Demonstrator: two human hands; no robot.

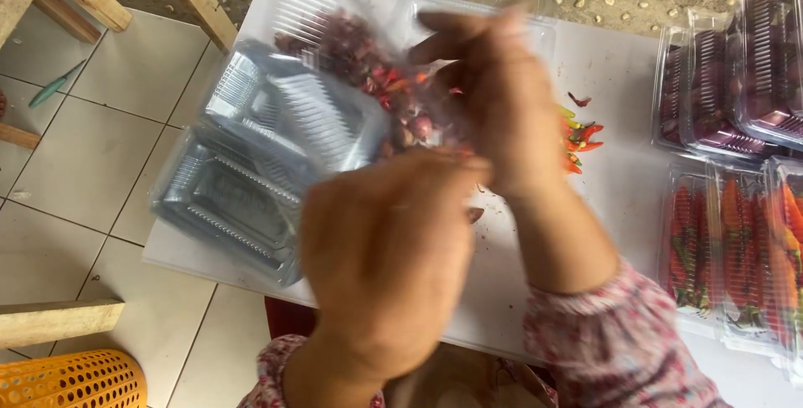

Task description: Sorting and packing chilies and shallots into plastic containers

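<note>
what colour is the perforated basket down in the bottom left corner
Orange: the basket shows in the head view, its only view.

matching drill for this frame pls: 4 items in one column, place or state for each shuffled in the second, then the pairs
Items:
1. orange perforated basket
2. loose chillies
3. stack of empty clear trays
4. packed trays of chillies

Places or states:
A. right edge of the white table, lids shut
B. on the floor, bottom left corner
C. left part of the table, sleeved in plastic
D. bare on the table, beyond the right hand

Pairs: 1-B, 2-D, 3-C, 4-A
</note>
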